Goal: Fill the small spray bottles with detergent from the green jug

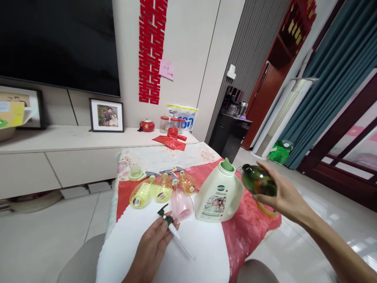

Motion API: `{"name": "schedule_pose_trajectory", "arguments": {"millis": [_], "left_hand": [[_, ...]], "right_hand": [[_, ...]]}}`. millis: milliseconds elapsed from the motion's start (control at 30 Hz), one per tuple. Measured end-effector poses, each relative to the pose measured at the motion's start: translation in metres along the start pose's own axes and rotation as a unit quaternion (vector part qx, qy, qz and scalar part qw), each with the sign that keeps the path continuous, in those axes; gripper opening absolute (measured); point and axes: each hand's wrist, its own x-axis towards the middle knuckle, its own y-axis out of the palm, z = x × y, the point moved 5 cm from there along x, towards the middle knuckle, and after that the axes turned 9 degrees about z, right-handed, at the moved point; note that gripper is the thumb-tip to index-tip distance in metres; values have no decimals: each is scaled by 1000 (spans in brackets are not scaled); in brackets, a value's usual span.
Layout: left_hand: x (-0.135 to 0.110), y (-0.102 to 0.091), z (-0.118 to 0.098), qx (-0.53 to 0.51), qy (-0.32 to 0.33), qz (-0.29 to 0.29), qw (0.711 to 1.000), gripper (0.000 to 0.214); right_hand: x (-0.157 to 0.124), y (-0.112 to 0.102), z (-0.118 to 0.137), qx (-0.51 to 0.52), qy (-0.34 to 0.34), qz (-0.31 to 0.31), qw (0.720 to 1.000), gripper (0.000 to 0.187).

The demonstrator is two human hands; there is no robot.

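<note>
My right hand (284, 196) grips a dark green plastic bottle (259, 181), tilted with its open neck toward the big cream detergent jug (219, 194) with a green cap. My left hand (154, 243) pinches a dark green pump head (168, 220) whose white dip tube (184, 245) lies across the white sheet (147, 236). Behind it lie two yellow spray bottles (150, 192), a pink bottle (181, 202) and an orange one (188, 182), all on their sides.
A small table with a red cloth (250, 228) over a floral cover holds everything. A pale yellow cap (136, 173) sits at its back left. Behind stands a low TV cabinet (59, 153) with framed photos, jars and red bags. Glossy tiled floor lies on both sides.
</note>
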Motion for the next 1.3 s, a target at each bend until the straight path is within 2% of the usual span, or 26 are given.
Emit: {"name": "schedule_pose_trajectory", "arguments": {"millis": [233,367,533,767,967,1200,1300], "left_hand": [[1,-10,5,4,1,10,1000,38],[0,-9,5,5,-8,11,1000,41],[-2,-5,3,5,-12,1,1000,43],[-3,-3,4,-1,-18,-9,1000,45],[-3,-3,5,-11,-25,-4,1000,46],[-4,-2,5,-14,-25,-4,1000,43],[-4,-1,4,-15,-26,-4,1000,44]], "right_hand": [[33,2,16,-173,-113,51,977,79],[40,1,22,-245,-151,51,956,79],[48,-6,34,-332,-169,49,927,73],[56,-12,48,-384,-199,46,900,69],[59,-13,57,-456,-223,48,860,66],[59,-15,74,-475,-241,55,845,68],[58,-15,83,-496,-251,57,829,65]]}}
